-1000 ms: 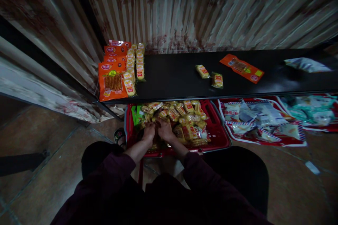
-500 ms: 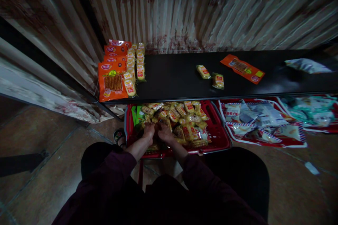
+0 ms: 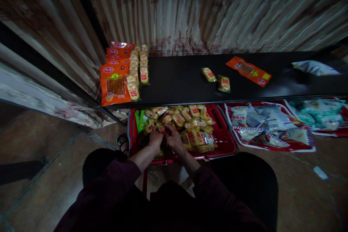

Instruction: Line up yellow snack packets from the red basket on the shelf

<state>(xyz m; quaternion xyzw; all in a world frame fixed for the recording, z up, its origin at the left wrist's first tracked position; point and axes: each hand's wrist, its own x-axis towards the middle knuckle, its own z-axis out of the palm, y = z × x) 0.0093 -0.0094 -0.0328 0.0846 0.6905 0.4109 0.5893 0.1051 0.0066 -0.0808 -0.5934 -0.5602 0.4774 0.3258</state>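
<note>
The left hand (image 3: 156,139) and the right hand (image 3: 174,139) are held close together inside the red basket (image 3: 227,138), toward its near left part, with the backs of both turned up and the fingers bent down. Whether anything is grasped by either hand cannot be told, as the fingertips are partly hidden and dimly lit. The yellow-wrapped snacks (image 3: 196,121) are heaped in the basket directly beyond the hands and to the right of them, and the nearest are met or almost met by the fingers. Green packets (image 3: 140,120) are seen at the basket's far left corner, beyond the left hand.

The far side of the basket is bordered by a black shelf (image 3: 176,87). On it, beyond the basket's left end, upright orange packets (image 3: 115,85) are lined up one behind another, and two rows of snacks (image 3: 144,69) are set beside them. Beyond the basket's right end, two loose snacks (image 3: 208,74) are laid on the shelf, with a flat orange packet (image 3: 248,71) farther right.

To the basket's right, a second basket (image 3: 261,146) is filled with white packets (image 3: 272,120), and teal packets (image 3: 323,113) are seen past it. Behind the shelf, a patterned curtain (image 3: 176,11) is hung.
</note>
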